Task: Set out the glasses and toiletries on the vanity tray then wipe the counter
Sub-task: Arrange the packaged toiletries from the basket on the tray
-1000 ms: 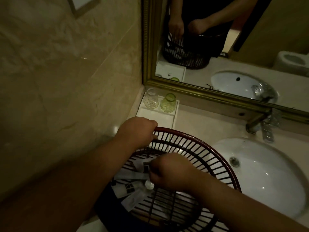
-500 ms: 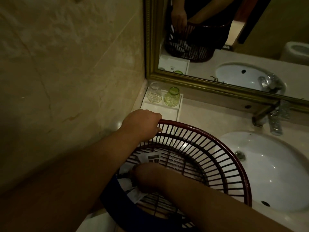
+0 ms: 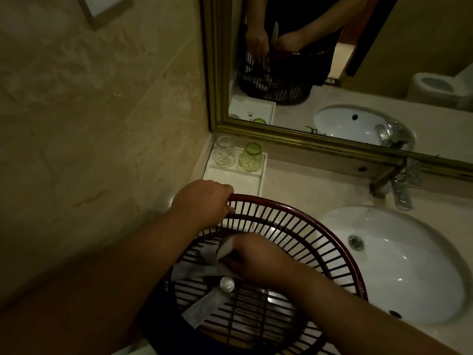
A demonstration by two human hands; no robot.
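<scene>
Toiletries (image 3: 202, 271) sit in basket (image 3: 294, 226); left hand (image 3: 202, 202) clamps rim, right hand (image 3: 252, 258) pinches white packet (image 3: 226, 248) — lift clear of bars, carry to tray (image 3: 238, 179) before glasses (image 3: 236, 157).

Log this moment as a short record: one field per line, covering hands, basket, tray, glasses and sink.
left hand: grips the basket rim
right hand: inside the basket, closed on a white packet
basket: dark red, slatted, holds packets and a small white cap
tray: white, in the corner by the mirror
clear glass: on the tray's back step, left
green glass: beside it, right
sink: right of the basket
tray front: bare, no toiletries yet
</scene>
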